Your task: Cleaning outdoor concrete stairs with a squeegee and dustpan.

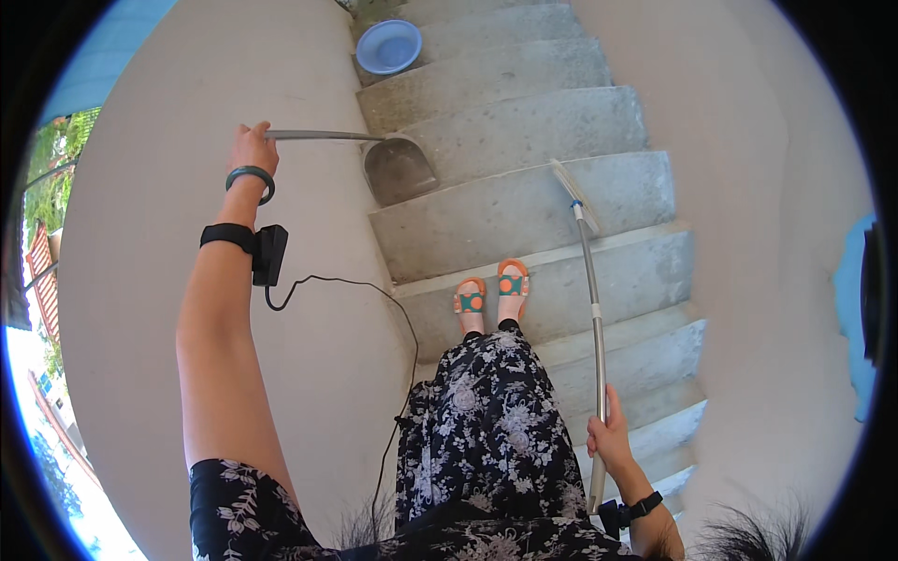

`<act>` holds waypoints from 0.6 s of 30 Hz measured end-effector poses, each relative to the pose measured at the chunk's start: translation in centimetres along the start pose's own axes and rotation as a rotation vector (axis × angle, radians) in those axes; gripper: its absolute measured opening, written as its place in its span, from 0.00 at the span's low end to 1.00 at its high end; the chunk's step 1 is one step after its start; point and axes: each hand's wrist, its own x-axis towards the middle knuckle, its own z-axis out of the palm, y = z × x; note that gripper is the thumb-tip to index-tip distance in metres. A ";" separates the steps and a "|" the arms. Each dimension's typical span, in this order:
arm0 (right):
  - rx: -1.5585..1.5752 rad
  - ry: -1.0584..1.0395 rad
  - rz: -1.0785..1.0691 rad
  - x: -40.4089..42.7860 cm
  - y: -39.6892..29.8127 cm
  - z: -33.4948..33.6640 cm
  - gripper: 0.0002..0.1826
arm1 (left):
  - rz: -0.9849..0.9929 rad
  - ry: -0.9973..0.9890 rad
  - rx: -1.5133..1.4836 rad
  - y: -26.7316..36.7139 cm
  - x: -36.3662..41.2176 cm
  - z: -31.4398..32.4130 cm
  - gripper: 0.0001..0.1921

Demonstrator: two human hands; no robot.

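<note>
My left hand (pixel 253 151) grips the end of the long grey handle of a dustpan (pixel 400 168). Its brownish pan rests on a concrete step, close against the left wall. In my right hand (pixel 609 433) is the metal pole of a broom (pixel 595 301), held near its upper end. The broom's pale bristles (pixel 572 182) reach the step in front of my feet, towards the right side. Pan and bristles are well apart. I cannot make out any dirt in the pan.
Concrete stairs (pixel 519 126) run between a left wall (pixel 309 210) and a right wall (pixel 744 210). A blue plastic basin (pixel 389 47) stands on a step farther off. My orange sandals (pixel 513 280) are on one step. A black cable (pixel 407 315) hangs from my left wrist device (pixel 269 255).
</note>
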 end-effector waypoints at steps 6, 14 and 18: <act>-0.030 -0.025 -0.038 -0.1 0.5 -0.2 0.38 | 0.070 0.054 -0.008 -1.4 3.4 2.3 0.22; -0.018 -0.084 0.031 0.9 -0.7 0.5 0.37 | 0.094 0.072 -0.017 0.1 4.8 1.6 0.27; -0.102 -0.112 0.059 0.3 -1.5 1.1 0.39 | 0.121 0.134 -0.045 0.1 3.9 1.3 0.29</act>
